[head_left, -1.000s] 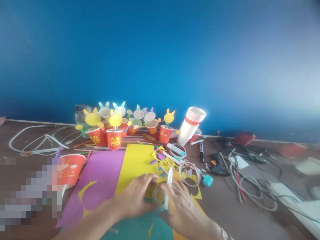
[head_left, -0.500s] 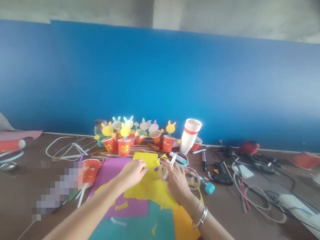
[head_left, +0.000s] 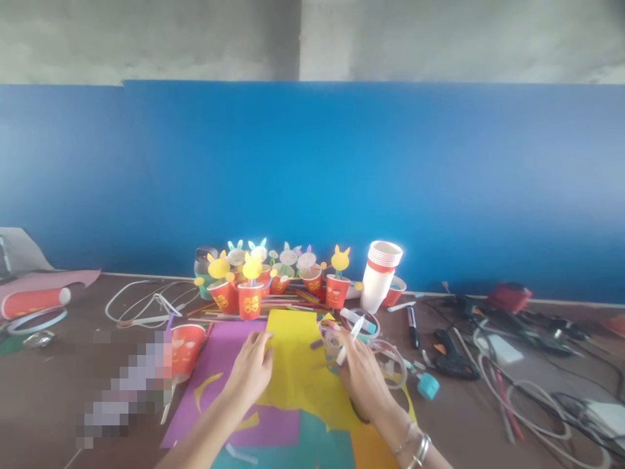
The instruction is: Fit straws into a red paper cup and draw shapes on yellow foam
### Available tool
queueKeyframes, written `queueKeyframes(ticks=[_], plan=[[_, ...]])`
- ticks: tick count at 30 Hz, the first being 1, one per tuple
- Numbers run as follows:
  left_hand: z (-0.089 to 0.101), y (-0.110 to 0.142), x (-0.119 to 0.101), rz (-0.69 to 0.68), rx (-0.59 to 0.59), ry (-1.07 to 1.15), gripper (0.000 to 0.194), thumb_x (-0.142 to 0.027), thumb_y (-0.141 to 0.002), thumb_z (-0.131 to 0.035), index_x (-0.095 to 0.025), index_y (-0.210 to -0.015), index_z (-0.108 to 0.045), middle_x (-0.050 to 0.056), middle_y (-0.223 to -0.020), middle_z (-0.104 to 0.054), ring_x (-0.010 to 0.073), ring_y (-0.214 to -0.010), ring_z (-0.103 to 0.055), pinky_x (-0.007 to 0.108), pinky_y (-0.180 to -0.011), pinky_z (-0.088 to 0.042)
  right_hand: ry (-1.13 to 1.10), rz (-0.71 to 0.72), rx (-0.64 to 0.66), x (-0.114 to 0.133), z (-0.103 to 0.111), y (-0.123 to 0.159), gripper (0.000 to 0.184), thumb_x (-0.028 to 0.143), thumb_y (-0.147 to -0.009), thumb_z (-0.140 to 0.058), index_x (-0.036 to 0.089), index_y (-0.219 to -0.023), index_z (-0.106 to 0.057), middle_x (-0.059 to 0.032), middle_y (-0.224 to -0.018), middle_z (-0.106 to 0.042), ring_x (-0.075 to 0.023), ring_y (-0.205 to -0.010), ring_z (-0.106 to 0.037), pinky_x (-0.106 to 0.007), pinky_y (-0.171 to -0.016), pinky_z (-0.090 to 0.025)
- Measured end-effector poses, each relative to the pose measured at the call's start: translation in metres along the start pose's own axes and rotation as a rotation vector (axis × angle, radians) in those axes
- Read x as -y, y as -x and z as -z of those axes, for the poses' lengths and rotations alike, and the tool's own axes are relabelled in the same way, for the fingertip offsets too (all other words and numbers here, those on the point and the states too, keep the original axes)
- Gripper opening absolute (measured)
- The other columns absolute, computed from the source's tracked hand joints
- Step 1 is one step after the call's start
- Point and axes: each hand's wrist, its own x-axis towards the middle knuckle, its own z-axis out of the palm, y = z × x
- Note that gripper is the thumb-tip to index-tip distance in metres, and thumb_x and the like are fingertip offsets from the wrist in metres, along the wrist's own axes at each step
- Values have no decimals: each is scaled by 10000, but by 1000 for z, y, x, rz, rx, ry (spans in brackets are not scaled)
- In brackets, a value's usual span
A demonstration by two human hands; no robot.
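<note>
My right hand (head_left: 364,374) is closed round a white pen (head_left: 350,340), which slants up between thumb and fingers above the right edge of a yellow sheet (head_left: 293,365). My left hand (head_left: 250,366) hovers over the border between that sheet and a purple sheet (head_left: 229,345); its fingers are loosely bent, thumb apart, with nothing seen in them. Clear rings, seemingly tape rolls (head_left: 393,365), lie beside my right hand. Yellow paper scraps (head_left: 208,387) rest on the purple sheet. Teal paper (head_left: 297,443) and orange paper (head_left: 378,446) stick out nearest me.
Behind the sheets stand several red paper cups (head_left: 250,301) with paper bunny figures, and a stack of white cups (head_left: 378,280). On the right are a black marker (head_left: 413,327), a teal block (head_left: 428,385), a glue gun (head_left: 452,357) and tangled cables (head_left: 527,404). A red cup (head_left: 186,348) lies left.
The view has tilted up and turned slightly left. My left hand has drawn back left across the yellow sheet and its fingers have loosened. My right hand still holds the white pen.
</note>
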Motion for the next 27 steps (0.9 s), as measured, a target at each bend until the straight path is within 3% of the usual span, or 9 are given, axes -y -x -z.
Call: queueKeyframes(ticks=[5, 8, 10, 12, 15, 20, 24, 27], plan=[[-4, 2, 8, -41, -17, 126, 349, -33, -877, -380, -158, -1154, -553, 131, -1162, -625, 214, -1076, -637, 345, -940, -495, 36, -15, -23, 1, 2, -2, 578, 51, -733, -429, 222, -1276, -529, -89, -1217, -656, -275, -1131, -588, -434, -929, -467], [3, -2, 12, -23, -26, 147, 355, -32, -867, -382, -162, -1143, -564, 140, -1180, -625, 235, -1139, -605, 386, -992, -464, 68, 14, -41, 9, 8, -3, 558, 61, -750, -414, 215, -1275, -524, -102, -1256, -637, -284, -1174, -565, -460, -949, -453], [10, -7, 13, 13, 35, 149, 381, -19, -855, -388, -164, -1162, -563, 136, -1210, -624, 220, -1162, -598, 367, -1005, -458, 71, 69, -22, 21, 11, 0, 557, 65, -740, -427, 197, -1273, -521, -121, -1290, -615, -299, -1218, -535, -485, -976, -435], [15, -12, 14, 26, 113, 154, 376, -11, -839, -413, -154, -1141, -587, 131, -1175, -655, 207, -1116, -631, 334, -976, -480, 36, 159, 98, 37, 12, 6, 562, 70, -733, -463, 194, -1279, -518, -124, -1292, -618, -298, -1232, -527, -479, -1008, -424], [15, -15, 12, 21, 168, 140, 322, -25, -827, -463, -130, -1083, -628, 145, -1113, -680, 226, -1068, -654, 337, -942, -499, -49, 283, 314, 55, 8, 19, 650, 103, -697, -561, 201, -1334, -475, -102, -1178, -689, -276, -1098, -621, -406, -947, -497], [9, -7, 10, -102, 174, 139, 367, -86, -816, -577, -171, -1171, -622, 124, -1219, -630, 239, -1183, -569, 355, -1032, -433, -35, 286, 383, 57, 8, 29, 724, 134, -723, -639, 203, -1402, -399, -123, -1292, -629, -285, -1205, -569, -430, -1034, -453], [7, -8, 20, -310, 174, 129, 367, -101, -792, -644, -236, -1131, -684, 75, -1279, -625, 252, -1247, -503, 413, -1086, -389, -98, 351, 450, 67, 3, 28, 604, 264, -777, -667, 178, -1342, -473, -158, -1384, -553, -313, -1289, -492, -475, -1091, -380], [5, -12, 30, -356, 193, 121, 334, -184, -830, -645, -250, -1155, -687, 63, -1296, -635, 266, -1275, -481, 463, -1099, -374, -251, 469, 547, 82, -12, 35, 378, 148, -860, -532, 253, -1221, -562, -56, -1240, -673, -206, -1169, -601, -370, -1067, -409]])
